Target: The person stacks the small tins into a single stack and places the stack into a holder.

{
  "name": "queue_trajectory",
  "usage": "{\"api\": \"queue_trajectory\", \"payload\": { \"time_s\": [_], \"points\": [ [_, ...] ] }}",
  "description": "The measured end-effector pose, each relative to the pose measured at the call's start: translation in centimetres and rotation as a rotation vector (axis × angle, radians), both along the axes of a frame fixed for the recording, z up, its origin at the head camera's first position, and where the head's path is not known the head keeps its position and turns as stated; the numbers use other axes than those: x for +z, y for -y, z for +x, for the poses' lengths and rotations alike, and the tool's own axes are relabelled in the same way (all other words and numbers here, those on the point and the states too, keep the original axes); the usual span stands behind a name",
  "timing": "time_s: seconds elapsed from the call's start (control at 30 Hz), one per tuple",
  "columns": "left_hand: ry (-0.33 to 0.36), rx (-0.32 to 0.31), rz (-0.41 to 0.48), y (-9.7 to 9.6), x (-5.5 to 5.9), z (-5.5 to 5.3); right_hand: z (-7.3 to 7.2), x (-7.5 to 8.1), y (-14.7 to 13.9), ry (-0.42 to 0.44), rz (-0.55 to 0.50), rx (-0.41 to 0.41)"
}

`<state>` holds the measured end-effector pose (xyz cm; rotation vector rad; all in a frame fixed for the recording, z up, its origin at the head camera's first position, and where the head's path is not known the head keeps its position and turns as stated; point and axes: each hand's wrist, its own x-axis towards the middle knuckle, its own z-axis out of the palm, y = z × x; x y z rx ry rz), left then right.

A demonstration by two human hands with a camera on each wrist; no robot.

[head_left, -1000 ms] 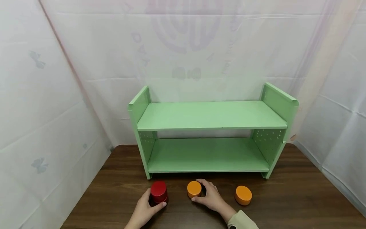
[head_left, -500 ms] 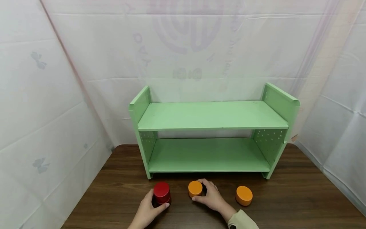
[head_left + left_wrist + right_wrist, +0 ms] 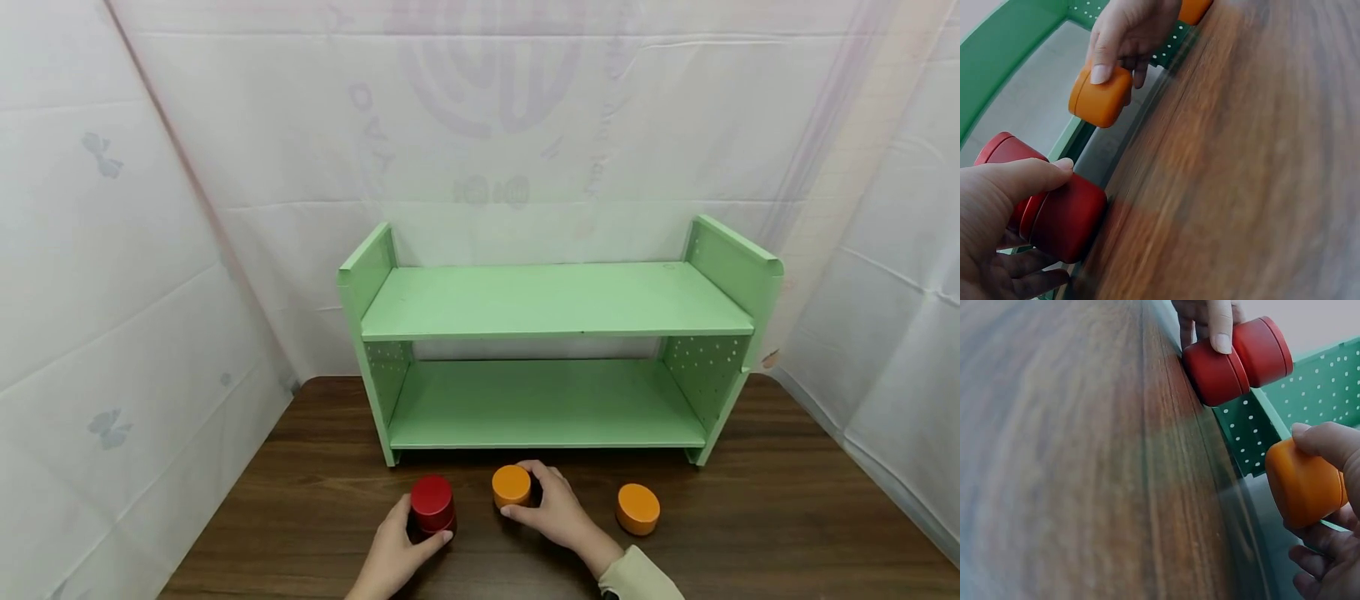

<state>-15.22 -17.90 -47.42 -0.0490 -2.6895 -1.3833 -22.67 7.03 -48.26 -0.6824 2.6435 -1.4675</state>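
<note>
Two red round tins (image 3: 432, 504) stand stacked one on the other on the table, in front of the shelf's left part. My left hand (image 3: 397, 546) grips the stack low, thumb and fingers around the lower red tin (image 3: 1069, 219). To the right, my right hand (image 3: 553, 512) holds an orange round tin (image 3: 512, 487) between thumb and fingers. Both wrist views show that orange tin (image 3: 1302, 484) a little above the tabletop, with its lid on. A second orange tin (image 3: 638, 509) stands on the table, right of my right hand.
A light green two-tier shelf (image 3: 547, 403) with perforated sides stands behind the tins on the dark wood table (image 3: 300, 500). White printed sheets (image 3: 262, 125) hang at the back and both sides.
My left hand has slid the red stack to the right, nearer the held orange tin. My right hand has raised its orange tin slightly. The second orange tin stays in place.
</note>
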Motion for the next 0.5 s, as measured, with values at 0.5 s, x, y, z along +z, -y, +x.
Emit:
{"api": "queue_trajectory", "payload": {
  "time_s": [0.5],
  "points": [
    [0.000, -0.009, -0.036, -1.1, -0.1, 0.1, 0.9, 1.4, 0.3, -0.062, 0.027, 0.003]
  ]
}}
